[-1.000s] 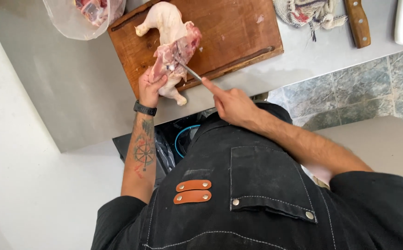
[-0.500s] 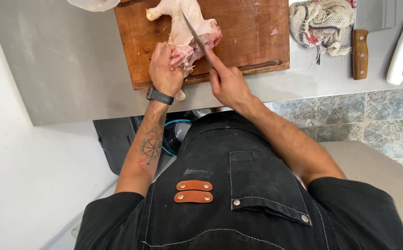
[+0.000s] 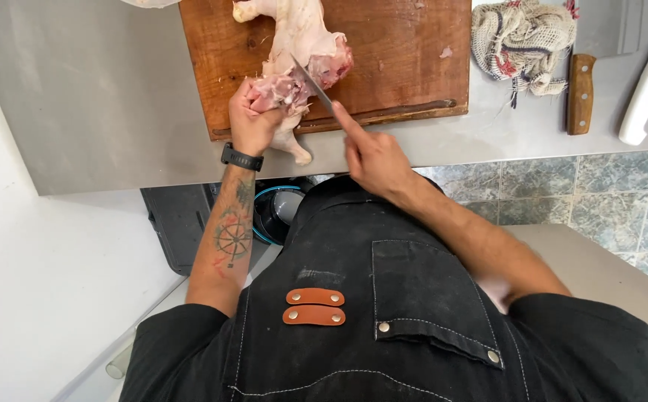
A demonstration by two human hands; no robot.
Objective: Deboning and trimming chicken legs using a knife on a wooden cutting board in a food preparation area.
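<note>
Chicken on the board, knife in the leg joint

Chicken (image 3: 298, 45) lying on the wooden cutting board (image 3: 398, 67), pale body toward the far edge, cut end toward the near edge. Left hand (image 3: 251, 119) at the board's near-left corner, fingers wrapped tight round the pink thigh, drumstick hanging off the near edge. Right hand (image 3: 372, 152) just off the board's near edge, fingers closed round a knife (image 3: 310, 82), forefinger laid along the spine, blade angled into the meat beside the left hand. Handle hidden inside the fist.

Raw skin likely slick, flesh soft and floppy, bone stiff underneath; surest hold judged to be round the leg bone, away from the blade.

Netted cloth bundle (image 3: 521, 37) just right of the board. Wooden-handled cleaver (image 3: 581, 93) and white-handled knife (image 3: 645, 93) further right.
</note>
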